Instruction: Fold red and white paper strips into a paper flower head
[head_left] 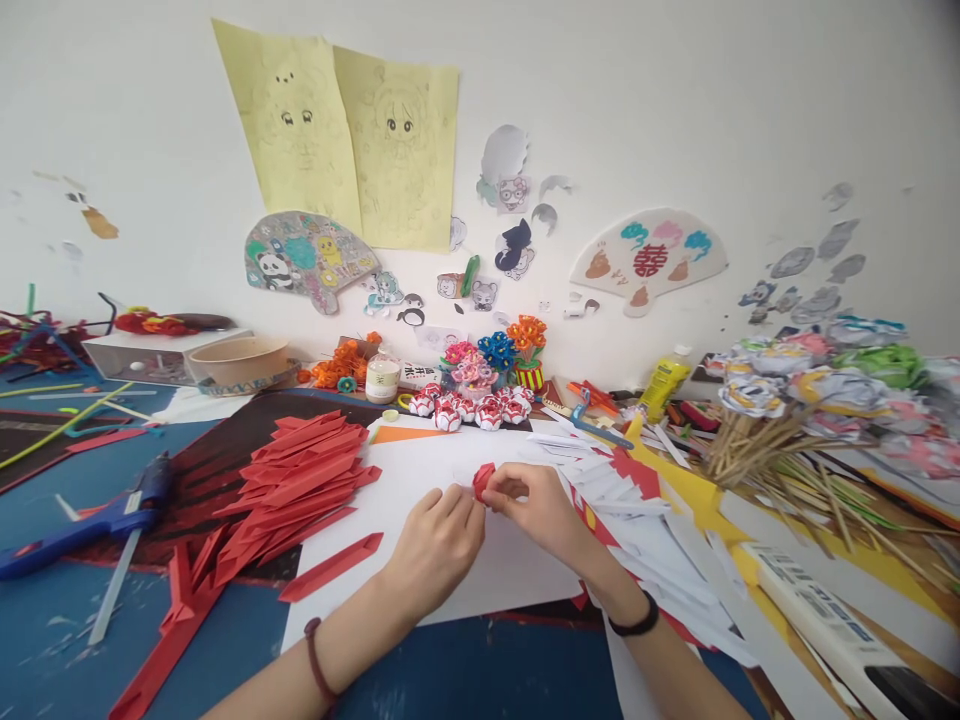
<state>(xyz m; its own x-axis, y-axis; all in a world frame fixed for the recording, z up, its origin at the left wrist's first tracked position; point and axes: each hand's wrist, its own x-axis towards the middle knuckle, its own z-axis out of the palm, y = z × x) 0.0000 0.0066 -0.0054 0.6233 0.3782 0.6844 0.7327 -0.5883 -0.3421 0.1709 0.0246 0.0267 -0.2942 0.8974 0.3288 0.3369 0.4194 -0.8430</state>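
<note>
A small rolled red paper flower [484, 481] is held up over a white paper sheet [517, 560]. My right hand [541, 505] pinches it from the right between thumb and forefinger. My left hand [439, 535] is closed against its left side, fingers curled and their tips mostly hidden. To the left lies a pile of folded red paper strips [300, 480]. One separate red strip [334, 566] rests at the sheet's left edge. Folded white strips [630, 520] are heaped to the right of my right hand.
A blue glue gun [120, 515] lies far left. Behind the sheet stand red-and-white paper flowers [487, 410] and an orange-flowered pot [529, 376]. At right are a yellow bottle [666, 382], paper flowers on sticks [754, 395] and a long white box [825, 610].
</note>
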